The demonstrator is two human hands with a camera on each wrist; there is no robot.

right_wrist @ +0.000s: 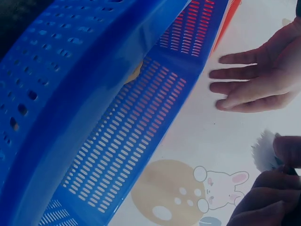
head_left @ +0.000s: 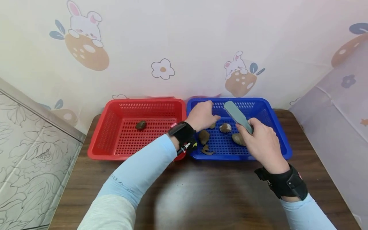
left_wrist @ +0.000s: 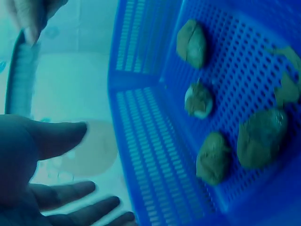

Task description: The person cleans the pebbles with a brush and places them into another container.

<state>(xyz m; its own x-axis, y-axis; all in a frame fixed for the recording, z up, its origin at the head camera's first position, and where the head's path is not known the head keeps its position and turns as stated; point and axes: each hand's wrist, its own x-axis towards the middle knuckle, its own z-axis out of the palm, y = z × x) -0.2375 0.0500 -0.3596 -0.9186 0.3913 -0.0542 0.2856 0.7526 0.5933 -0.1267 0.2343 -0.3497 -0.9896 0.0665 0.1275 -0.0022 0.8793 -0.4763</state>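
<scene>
Light-blue sleeves (head_left: 143,169) lay nearest the head camera, reaching over a dark wood-grain table (head_left: 201,198). Your right hand (head_left: 263,143) gripped a grey-green, flat-handled brush (head_left: 237,116) by one end, its head pointing toward your left hand (head_left: 202,115), which held nothing above the blue perforated plastic basket (head_left: 230,157). Below the hands sat a rounded brown mud-caked lump (head_left: 204,137), a small brown-and-white lump (head_left: 225,128), a larger olive-brown oval lump (head_left: 238,139) and a small tan lump (head_left: 212,126) beside your left fingers. Thin brown flakes (head_left: 206,150) lay near the front rim. To the left, a red perforated plastic basket (head_left: 96,140) held one dark greenish lump (head_left: 140,125).

From the left wrist, your left fingers looked spread and relaxed, apart from all four lumps. Brushing well probably called for pinching one lump firmly by its sides and keeping it low over the blue basket, so crumbs fell inside.

From the right wrist, pale bristles (right_wrist: 264,150) showed beyond your curled right fingers, near your straight left ones. Short, light strokes away from those fingertips seemed safest.
</scene>
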